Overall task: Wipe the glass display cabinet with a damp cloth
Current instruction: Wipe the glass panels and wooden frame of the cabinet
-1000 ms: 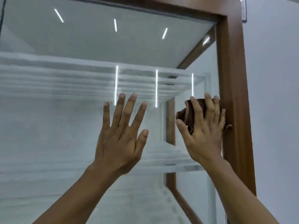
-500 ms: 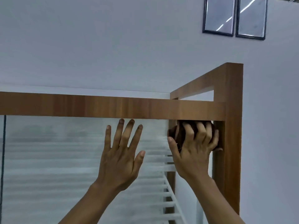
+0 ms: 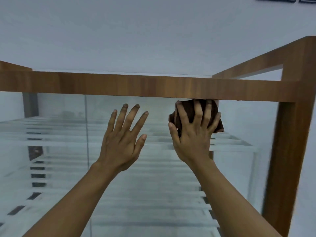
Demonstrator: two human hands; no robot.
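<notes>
**Cloth at the top of the glass**

I see my right hand (image 3: 194,134) pressing the dark brown cloth (image 3: 188,112) against the glass front (image 3: 153,177) of the cabinet, its top edge touching the wooden top rail (image 3: 136,86) (fingers splayed over the bunched fabric). My left hand (image 3: 122,141) is empty, fingers spread wide, palm toward the pane just beside it.

Cabinet frame (image 3: 153,87) matt wood-grain w/ smooth glossy glass panel (image 3: 153,194); dark brown cloth (image 3: 189,110) soft, crumpled.
</notes>
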